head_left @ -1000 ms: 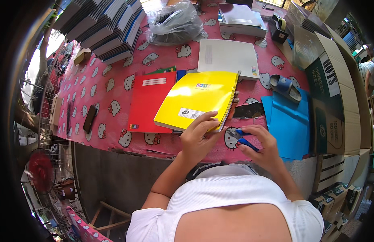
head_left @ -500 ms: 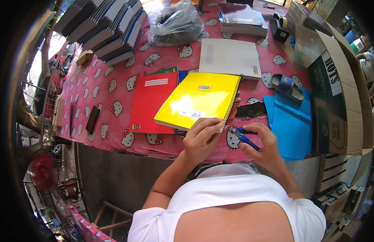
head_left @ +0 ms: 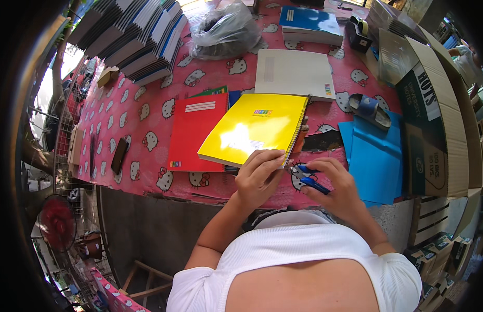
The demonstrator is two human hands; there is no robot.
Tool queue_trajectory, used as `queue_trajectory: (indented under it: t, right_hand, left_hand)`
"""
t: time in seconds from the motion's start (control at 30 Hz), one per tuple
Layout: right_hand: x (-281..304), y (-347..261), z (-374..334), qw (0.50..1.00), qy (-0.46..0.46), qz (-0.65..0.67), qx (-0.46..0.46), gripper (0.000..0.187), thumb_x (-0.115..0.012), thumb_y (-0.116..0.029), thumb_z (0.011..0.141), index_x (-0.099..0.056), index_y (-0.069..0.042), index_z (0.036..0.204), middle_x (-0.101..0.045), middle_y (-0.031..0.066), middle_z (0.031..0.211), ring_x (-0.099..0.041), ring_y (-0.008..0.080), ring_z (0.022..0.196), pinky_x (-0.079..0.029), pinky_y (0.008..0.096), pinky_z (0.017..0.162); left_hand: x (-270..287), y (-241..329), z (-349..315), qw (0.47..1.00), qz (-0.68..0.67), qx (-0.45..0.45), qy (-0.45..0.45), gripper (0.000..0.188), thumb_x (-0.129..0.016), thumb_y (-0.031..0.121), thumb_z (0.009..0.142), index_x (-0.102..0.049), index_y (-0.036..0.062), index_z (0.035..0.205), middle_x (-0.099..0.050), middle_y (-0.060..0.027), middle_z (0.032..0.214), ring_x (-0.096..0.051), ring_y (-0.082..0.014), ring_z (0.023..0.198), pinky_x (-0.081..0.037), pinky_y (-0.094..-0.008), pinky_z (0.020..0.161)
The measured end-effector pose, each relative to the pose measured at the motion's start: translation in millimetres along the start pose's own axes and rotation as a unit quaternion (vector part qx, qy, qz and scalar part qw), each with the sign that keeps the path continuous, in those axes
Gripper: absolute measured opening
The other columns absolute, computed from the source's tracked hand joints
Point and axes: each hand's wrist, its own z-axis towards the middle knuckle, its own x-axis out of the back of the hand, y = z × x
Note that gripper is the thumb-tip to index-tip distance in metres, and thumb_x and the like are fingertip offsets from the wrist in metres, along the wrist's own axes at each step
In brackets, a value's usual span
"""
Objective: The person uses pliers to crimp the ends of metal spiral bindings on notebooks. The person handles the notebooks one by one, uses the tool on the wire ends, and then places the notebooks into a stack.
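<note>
Across the pink cat-print table (head_left: 132, 112), the left hand (head_left: 259, 174) grasps the near corner of the glossy yellow spiral notebook (head_left: 257, 125), while the right hand (head_left: 335, 183) grips blue-handled metal pliers (head_left: 309, 180) beside its dark wire coil (head_left: 298, 130), which a slip could bend.

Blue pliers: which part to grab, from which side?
The blue handles of the pliers, probably best from the right: they splay open that way, into the right hand, while the metal head points left toward the coil binding of the yellow notebook.
</note>
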Motion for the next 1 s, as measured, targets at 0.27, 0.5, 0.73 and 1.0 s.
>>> queue_trajectory:
  t: [0.27,0.5,0.73,1.0]
  right_hand:
    - [-1,0,2,0.999,0.025,-0.019,0.025,0.04,-0.076,-0.012,0.072,-0.059,-0.002,0.107,-0.061,0.0129,0.1,-0.061,0.0275,0.093,-0.051,0.0332,0.073]
    - [-1,52,8,0.683,-0.243,0.603,-0.332,0.025,-0.068,-0.015,0.086,-0.062,0.002,0.104,-0.067,0.0058,0.088,-0.062,0.0108,0.077,-0.051,0.0241,0.069]
    - [30,80,4,0.974,0.135,0.067,-0.168,0.035,-0.072,-0.022,0.083,-0.062,-0.002,0.109,-0.065,0.0123,0.103,-0.064,0.0204,0.093,-0.051,0.0303,0.08]
    - [48,160,-8,0.899,0.121,-0.384,-0.171,0.037,-0.074,-0.022,0.074,-0.063,-0.002,0.103,-0.056,0.0176,0.121,-0.053,0.0346,0.113,-0.042,0.042,0.096]
  left_hand:
    - [1,3,2,1.0,-0.003,0.0,0.0,0.03,-0.076,-0.01,0.065,-0.066,-0.0024,0.093,-0.068,-0.0155,0.092,-0.066,-0.024,0.079,-0.052,-0.027,0.062]
    - [5,6,7,0.999,-0.007,-0.027,-0.03,0.022,-0.07,-0.011,0.07,-0.065,-0.0025,0.09,-0.067,-0.0163,0.092,-0.067,-0.0279,0.084,-0.054,-0.0341,0.073]
    - [61,-34,38,0.973,0.075,0.027,0.215,0.02,-0.064,0.005,0.088,-0.044,0.0024,0.09,-0.062,-0.0149,0.108,-0.062,-0.0232,0.092,-0.054,-0.0349,0.079]
    - [161,-110,-58,0.759,-0.156,0.331,0.539,0.021,-0.059,0.013,0.093,-0.042,0.0008,0.095,-0.06,-0.0128,0.098,-0.061,-0.0215,0.089,-0.054,-0.0342,0.077]
